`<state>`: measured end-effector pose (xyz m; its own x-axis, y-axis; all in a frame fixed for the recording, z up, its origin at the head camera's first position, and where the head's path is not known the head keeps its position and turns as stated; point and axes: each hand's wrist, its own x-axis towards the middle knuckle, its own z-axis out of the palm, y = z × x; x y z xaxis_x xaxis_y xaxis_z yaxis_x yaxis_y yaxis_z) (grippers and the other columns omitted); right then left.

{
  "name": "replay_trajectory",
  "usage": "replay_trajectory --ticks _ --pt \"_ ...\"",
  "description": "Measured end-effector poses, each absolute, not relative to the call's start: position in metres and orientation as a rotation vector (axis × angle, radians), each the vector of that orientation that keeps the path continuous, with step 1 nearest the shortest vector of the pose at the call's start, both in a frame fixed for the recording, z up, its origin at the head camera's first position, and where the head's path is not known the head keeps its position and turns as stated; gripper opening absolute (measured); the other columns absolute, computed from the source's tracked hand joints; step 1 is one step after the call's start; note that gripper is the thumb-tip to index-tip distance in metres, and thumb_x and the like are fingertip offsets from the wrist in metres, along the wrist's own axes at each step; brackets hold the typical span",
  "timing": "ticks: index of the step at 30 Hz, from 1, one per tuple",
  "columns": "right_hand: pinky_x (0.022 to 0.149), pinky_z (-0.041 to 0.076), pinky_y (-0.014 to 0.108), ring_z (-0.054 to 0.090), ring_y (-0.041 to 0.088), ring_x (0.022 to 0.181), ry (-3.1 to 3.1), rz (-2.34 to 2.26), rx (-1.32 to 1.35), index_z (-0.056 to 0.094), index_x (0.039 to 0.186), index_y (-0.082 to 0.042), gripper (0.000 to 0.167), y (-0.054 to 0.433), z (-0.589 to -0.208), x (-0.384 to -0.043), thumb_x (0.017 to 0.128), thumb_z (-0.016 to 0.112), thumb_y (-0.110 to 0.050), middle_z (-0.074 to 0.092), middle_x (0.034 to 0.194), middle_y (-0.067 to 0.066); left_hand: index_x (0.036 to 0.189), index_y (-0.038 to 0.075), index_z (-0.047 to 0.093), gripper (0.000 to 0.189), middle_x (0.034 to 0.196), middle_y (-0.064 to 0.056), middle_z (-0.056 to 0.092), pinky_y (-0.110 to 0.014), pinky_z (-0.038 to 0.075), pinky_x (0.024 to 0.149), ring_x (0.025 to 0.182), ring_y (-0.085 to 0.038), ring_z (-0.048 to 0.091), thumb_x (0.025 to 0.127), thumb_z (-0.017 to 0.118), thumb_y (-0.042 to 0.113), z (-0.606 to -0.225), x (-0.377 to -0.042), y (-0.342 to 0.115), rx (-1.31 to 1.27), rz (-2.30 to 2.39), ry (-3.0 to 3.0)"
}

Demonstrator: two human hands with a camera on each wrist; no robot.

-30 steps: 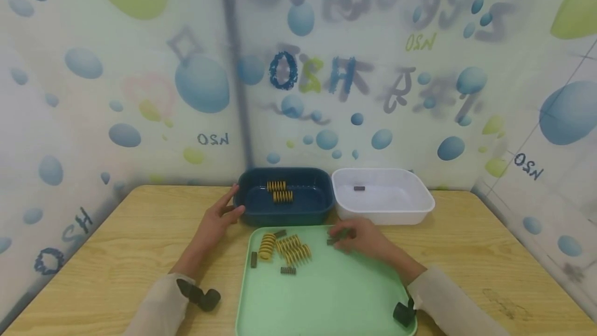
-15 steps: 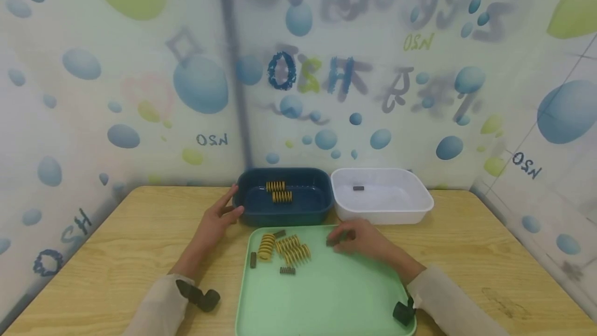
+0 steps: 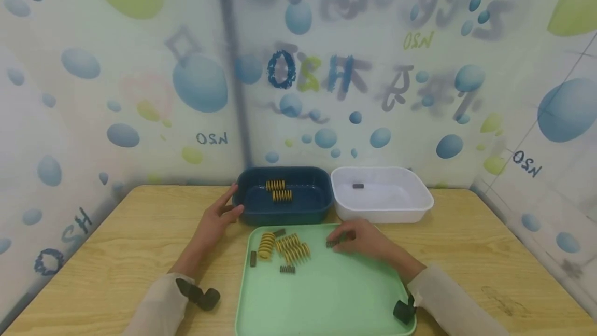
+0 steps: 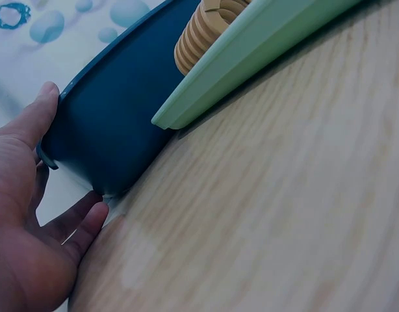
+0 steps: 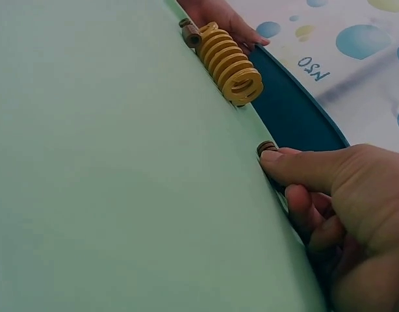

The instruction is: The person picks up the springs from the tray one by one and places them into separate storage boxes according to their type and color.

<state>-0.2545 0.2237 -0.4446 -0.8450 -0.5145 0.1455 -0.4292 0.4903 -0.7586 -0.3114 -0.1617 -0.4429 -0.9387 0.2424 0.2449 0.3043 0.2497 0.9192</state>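
Note:
My right hand pinches a small dark coil spring between thumb and fingers, over the far edge of the green tray. In the right wrist view one end of this spring peeks out past the thumb. My left hand touches the left end of the dark blue box, its thumb and fingers fairly straight. Large yellow springs lie on the tray's far left. Around them are small dark springs, one near the left rim.
Two yellow springs lie inside the blue box. Beside it stands a white box with one small dark spring in it. All rest on a wooden table against a patterned wall.
My right fingers have closed in on the small dark spring at the tray's far edge. The left hand stays at the blue box.

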Motion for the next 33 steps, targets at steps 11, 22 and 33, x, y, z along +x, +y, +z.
replay_trajectory --ticks 11,22,33 --pt "0.071 0.048 0.027 0.059 0.013 0.083 2.632 -1.29 -0.829 0.074 0.103 -0.019 0.023 0.225 -0.444 -0.254 0.081 0.078 -0.022 0.069 0.096 -0.011 0.151 0.02 0.031 0.063 0.156 0.004 0.022 -0.024 0.047 0.083 0.124 -0.031 0.047 0.096 0.06 0.029 -0.44 -0.31 -0.161 -0.517 -1.798 -2.472" --pt "0.072 0.049 0.027 0.059 0.011 0.083 2.628 -1.283 -0.83 0.074 0.101 -0.02 0.02 0.225 -0.446 -0.254 0.081 0.078 -0.023 0.069 0.095 -0.013 0.15 0.01 0.03 0.063 0.156 -0.005 0.022 -0.024 0.047 0.081 0.122 -0.035 0.048 0.096 0.06 0.022 -0.426 -0.299 -0.159 -0.537 -1.791 -2.479" --pt "0.069 0.047 0.026 0.056 0.011 0.079 2.617 -1.291 -0.799 0.075 0.099 -0.022 0.017 0.226 -0.447 -0.254 0.082 0.077 -0.024 0.069 0.092 -0.012 0.151 0.019 0.03 0.064 0.157 0.003 0.021 -0.025 0.047 0.082 0.123 -0.031 0.048 0.096 0.06 0.028 -0.442 -0.312 -0.162 -0.517 -1.787 -2.494"
